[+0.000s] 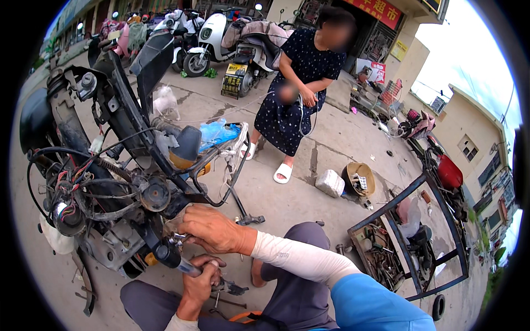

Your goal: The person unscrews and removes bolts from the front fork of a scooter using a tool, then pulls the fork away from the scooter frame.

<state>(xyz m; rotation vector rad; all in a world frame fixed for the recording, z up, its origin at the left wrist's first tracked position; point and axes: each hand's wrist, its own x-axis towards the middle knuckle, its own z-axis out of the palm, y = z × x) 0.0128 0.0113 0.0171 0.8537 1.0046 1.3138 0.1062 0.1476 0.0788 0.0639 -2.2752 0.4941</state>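
Observation:
A dismantled scooter front (118,198), black, with exposed cables and metal brackets, fills the left of the head view. Low in the middle, my left hand (201,281) wraps round a grey metal tube (190,268) that has a dark upper end. Just above it, my right hand (214,226) has its fingers closed on a small shiny metal fitting (176,240) at the scooter's lower part; its exact shape is partly hidden by my fingers.
A person (292,110) in a dark dotted dress stands beyond, holding cord. Parked scooters (215,41) and a white dog (165,102) are behind. A bowl (359,176), white container (330,183) and tool-filled metal frame (444,218) lie on the right.

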